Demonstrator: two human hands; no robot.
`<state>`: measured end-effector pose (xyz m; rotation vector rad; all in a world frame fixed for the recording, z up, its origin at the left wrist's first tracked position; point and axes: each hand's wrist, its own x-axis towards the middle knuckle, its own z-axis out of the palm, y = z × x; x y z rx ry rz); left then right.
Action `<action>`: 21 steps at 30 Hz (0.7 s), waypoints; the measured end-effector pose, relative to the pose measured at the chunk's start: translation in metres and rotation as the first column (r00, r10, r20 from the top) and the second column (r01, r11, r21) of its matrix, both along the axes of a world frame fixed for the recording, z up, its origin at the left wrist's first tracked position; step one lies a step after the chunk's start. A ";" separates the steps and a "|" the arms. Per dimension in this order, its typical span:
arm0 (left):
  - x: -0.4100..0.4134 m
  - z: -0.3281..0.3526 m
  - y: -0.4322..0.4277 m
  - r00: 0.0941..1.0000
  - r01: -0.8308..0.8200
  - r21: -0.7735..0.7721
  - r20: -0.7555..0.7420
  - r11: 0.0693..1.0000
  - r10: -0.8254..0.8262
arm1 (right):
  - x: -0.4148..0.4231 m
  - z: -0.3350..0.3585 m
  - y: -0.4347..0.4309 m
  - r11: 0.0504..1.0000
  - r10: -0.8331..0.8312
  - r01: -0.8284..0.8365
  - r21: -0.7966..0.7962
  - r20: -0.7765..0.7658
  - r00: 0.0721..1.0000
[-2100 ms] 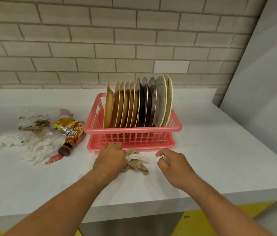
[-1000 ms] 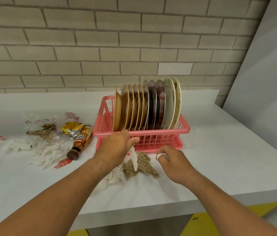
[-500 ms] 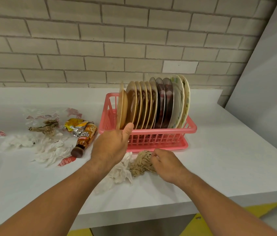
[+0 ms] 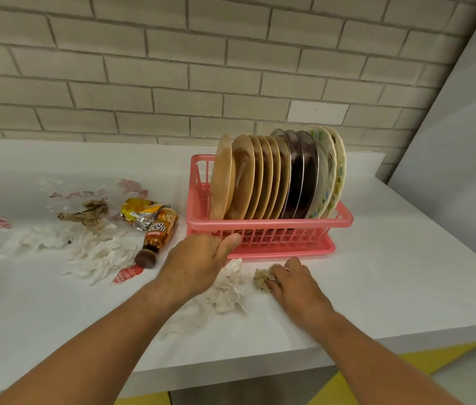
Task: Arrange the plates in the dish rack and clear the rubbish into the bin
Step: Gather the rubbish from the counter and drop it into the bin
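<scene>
Brown crumpled paper (image 4: 263, 277) lies on the white counter (image 4: 406, 258) just in front of the pink dish rack (image 4: 274, 232), and the right hand (image 4: 295, 283) sits on its right side, fingers curled over the wad and closed on it. White tissue (image 4: 228, 287) lies just left of that wad, between the two hands and nearer the left one. The left hand (image 4: 198, 258) rests at the rack's front left corner, thumb touching the lower wall, fingers folded under; whether it grips anything cannot be told. The plates (image 4: 274, 176) stand upright on edge in the rack, in a row running left to right. Most of the remaining rubbish lies well to the left: a brown bottle (image 4: 157, 235) on its side, long axis running from near-left to far-right with its cap toward the person, a foil wrapper (image 4: 140, 210) and more tissue (image 4: 96, 252). No bin is in view. Judging by reach, the left arm is better placed for that pile.
</scene>
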<state>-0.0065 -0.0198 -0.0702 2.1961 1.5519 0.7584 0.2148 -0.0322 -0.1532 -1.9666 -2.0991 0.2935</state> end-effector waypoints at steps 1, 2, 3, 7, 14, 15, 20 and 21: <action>-0.001 -0.001 0.000 1.000 -0.017 0.000 -0.021 1.000 0.017 | 0.000 0.000 -0.002 0.999 -0.027 0.028 0.017 -0.047 0.999; -0.002 -0.002 0.000 0.999 -0.023 0.002 -0.047 1.000 0.023 | 0.001 0.000 -0.004 0.998 -0.046 0.048 0.027 -0.062 0.997; -0.002 -0.003 0.001 0.997 -0.020 0.001 -0.073 1.000 0.020 | 0.001 0.001 -0.006 0.998 -0.052 0.054 0.026 -0.043 0.998; -0.003 -0.009 0.001 0.999 0.036 -0.041 -0.030 0.999 -0.037 | 0.002 0.010 -0.009 0.996 -0.080 0.082 0.026 -0.080 0.994; 0.002 -0.010 -0.005 0.992 0.114 -0.155 0.065 0.981 -0.105 | -0.006 0.031 -0.016 0.975 -0.148 0.167 0.143 -0.135 0.980; 0.004 -0.010 -0.008 0.990 0.128 -0.190 0.089 0.974 -0.112 | -0.006 0.032 -0.019 0.971 -0.158 0.179 0.157 -0.139 0.978; 0.014 -0.003 -0.035 0.977 0.160 -0.169 0.165 0.973 -0.132 | -0.005 0.038 -0.036 0.962 -0.202 0.219 0.162 -0.113 0.973; 0.017 -0.001 -0.040 0.976 0.159 -0.160 0.175 0.974 -0.130 | -0.004 0.040 -0.039 0.957 -0.217 0.234 0.169 -0.112 0.970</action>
